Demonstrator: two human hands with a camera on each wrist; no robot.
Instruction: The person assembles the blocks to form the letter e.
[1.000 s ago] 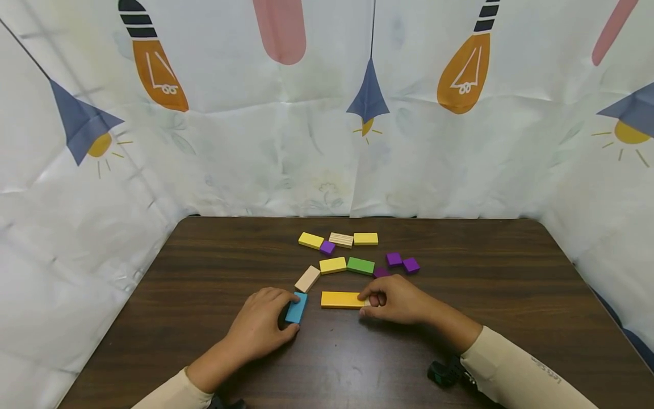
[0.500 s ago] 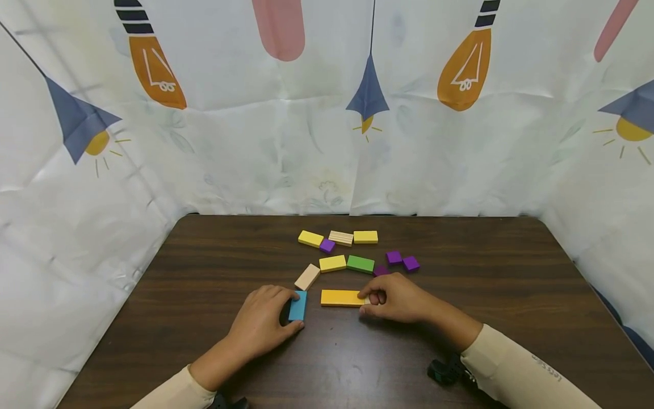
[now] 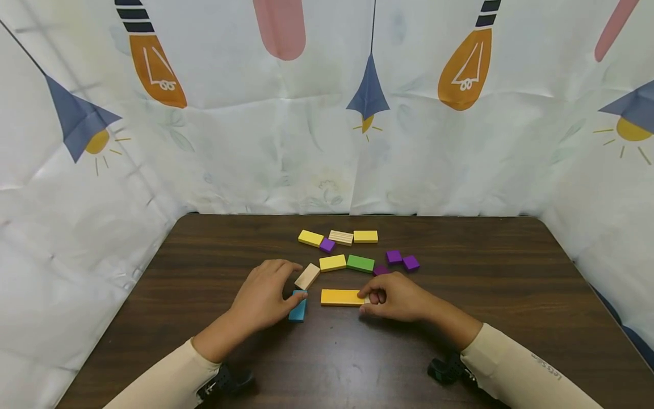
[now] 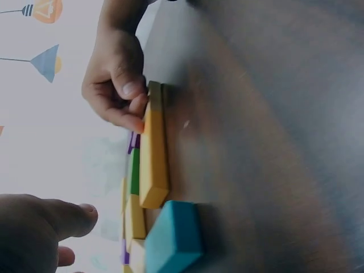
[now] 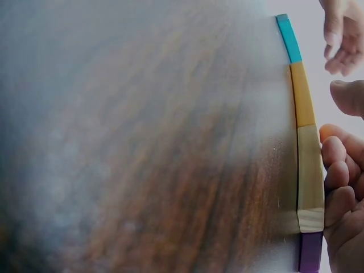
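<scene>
Tabletop: dk brown woodgrain table, rounded far corners, some glare nr front.
Backdrop: wht cloth behind & both sides, creased, faint floral prints low ctr.
Lamps: 3 printed blue-gray shades, L lamp tilted, mid lamp hanging straight, R lamp cut off at frame edge.
Bulbs: orange L bulb & R bulb, blk-striped bases up.
Pink: rounded bar top ctr, slanted bar top R.

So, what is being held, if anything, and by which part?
The left hand holds nothing. The right hand has curled fingers at the pale block adjoining the orange block, thumb apart; whether it grips cannot be told.
</scene>
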